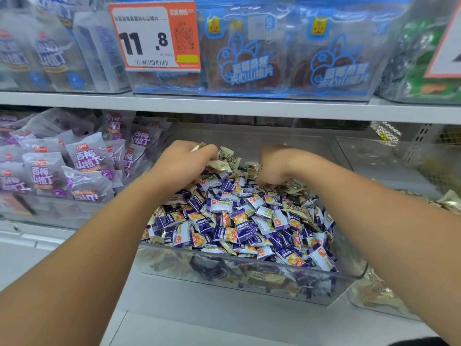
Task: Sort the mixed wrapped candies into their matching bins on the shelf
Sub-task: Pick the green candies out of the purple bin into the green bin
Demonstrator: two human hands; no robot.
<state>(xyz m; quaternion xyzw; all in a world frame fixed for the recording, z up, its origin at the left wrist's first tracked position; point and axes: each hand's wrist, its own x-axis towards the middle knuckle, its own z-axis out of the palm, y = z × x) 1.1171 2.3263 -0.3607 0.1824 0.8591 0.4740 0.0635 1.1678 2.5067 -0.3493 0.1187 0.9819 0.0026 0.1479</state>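
A clear plastic bin [239,275] on the lower shelf is heaped with small wrapped candies: mostly purple-and-white ones [237,221], with gold-and-cream ones [229,161] piled at the back. My left hand [184,163] is deep in the back of the bin, its fingers curled round several gold-wrapped candies, one sticking out above the knuckles. My right hand [274,166] reaches down into the pile at the back right, fingertips curled and pinching gold-wrapped candies.
To the left stands a bin of purple snack packets [82,168]. A clear bin with gold candies [374,293] sits to the right. The upper shelf [224,108] hangs low above, carrying blue packets [249,51] and an orange price tag [154,36].
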